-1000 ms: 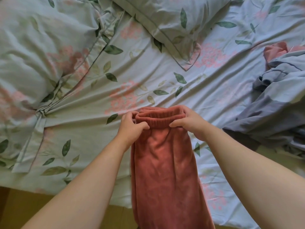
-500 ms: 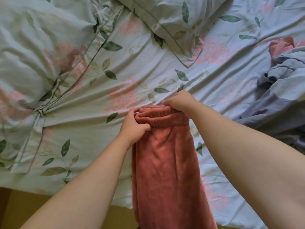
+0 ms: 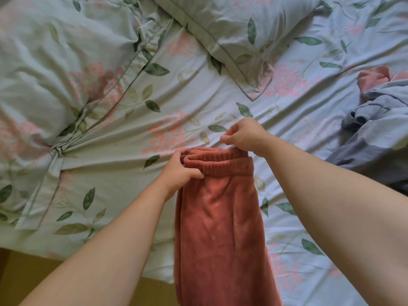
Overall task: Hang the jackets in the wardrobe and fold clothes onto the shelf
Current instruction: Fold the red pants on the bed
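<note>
Two pillows are lying on the bed: one pillow (image 3: 55, 62) is filling the upper left of the frame, a second pillow (image 3: 242, 29) is sitting at upper centre. One floral sheet (image 3: 176, 102) is covering the bed. One pair of rust-red fleece trousers (image 3: 220, 228) is lying at lower centre. At the right edge, one pink garment (image 3: 373, 79) is lying above one heap of grey-blue clothing (image 3: 375, 140); its separate pieces cannot be counted. Two hands are showing at centre, left hand (image 3: 178, 173) and right hand (image 3: 245, 138), each gripping the waistband. One strip of floor (image 3: 33, 272) is showing at lower left.
</note>
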